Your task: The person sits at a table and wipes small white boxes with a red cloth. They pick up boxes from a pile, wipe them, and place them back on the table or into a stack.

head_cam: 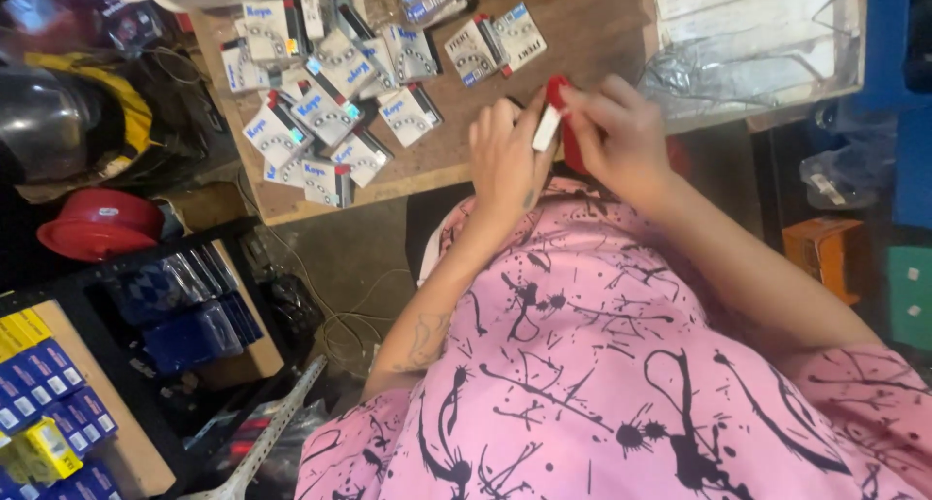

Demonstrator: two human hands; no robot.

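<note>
My left hand (505,155) and my right hand (616,136) meet at the near edge of a brown wooden table (442,155). Together they hold a small red and white box (551,121), fingers of both hands closed on it. It sits partly hidden between the hands. A pile of several small white, blue and red boxes (320,102) lies on the table to the left of my hands. Two more such boxes (495,42) lie just beyond my left hand. My pink, black-splattered top (602,364) fills the lower part of the view.
A clear plastic tray with wrapped packets (752,39) stands at the table's far right. A red round lid (97,223) and a dark helmet (49,121) sit at left. Blue and yellow boxes (49,403) fill shelves at lower left. An orange box (825,252) is at right.
</note>
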